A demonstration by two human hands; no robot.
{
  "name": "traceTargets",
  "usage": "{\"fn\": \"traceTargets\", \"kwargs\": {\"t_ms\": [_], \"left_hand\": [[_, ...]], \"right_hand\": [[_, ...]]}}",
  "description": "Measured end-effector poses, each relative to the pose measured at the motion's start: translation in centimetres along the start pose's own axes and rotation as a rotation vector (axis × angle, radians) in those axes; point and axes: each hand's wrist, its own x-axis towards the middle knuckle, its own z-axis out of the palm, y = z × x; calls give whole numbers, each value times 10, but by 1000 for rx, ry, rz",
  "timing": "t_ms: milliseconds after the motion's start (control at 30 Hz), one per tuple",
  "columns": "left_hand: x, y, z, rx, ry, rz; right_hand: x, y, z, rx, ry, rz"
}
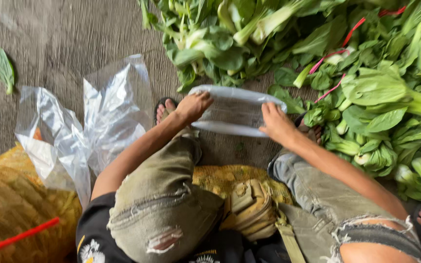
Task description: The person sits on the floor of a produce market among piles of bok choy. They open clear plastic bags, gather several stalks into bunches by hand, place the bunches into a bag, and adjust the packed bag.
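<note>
I sit low over a clear plastic bag (235, 112) that both my hands stretch flat between my feet. My left hand (193, 106) grips its left end, by my left foot in a dark sandal. My right hand (275, 122) presses and holds its right end. A big heap of green bok choy (366, 87) lies just beyond and to the right of the bag, some bunches tied with red strings (334, 53).
Loose clear plastic bags (91, 122) lie crumpled to my left on the grey ground (74, 39). A yellow mesh sack (10, 204) with a red tie sits at lower left. One stray leaf (1, 65) lies far left. My knees in torn trousers fill the foreground.
</note>
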Motion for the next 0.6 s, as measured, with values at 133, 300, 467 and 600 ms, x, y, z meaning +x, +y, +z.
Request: {"fn": "traceTargets", "kwargs": {"t_ms": [133,300,467,600], "left_hand": [[6,-4,-2,35,-32,137],[14,-6,-1,195,-115,131],[17,-12,-6,183,-206,103],[9,-4,2,-31,-188,85]], "right_hand": [[-4,-10,-12,-178,-32,-10],[2,-11,-20,-385,-75,2],[10,-11,-28,-399,-152,29],[9,-16,-31,-358,-139,-9]]}}
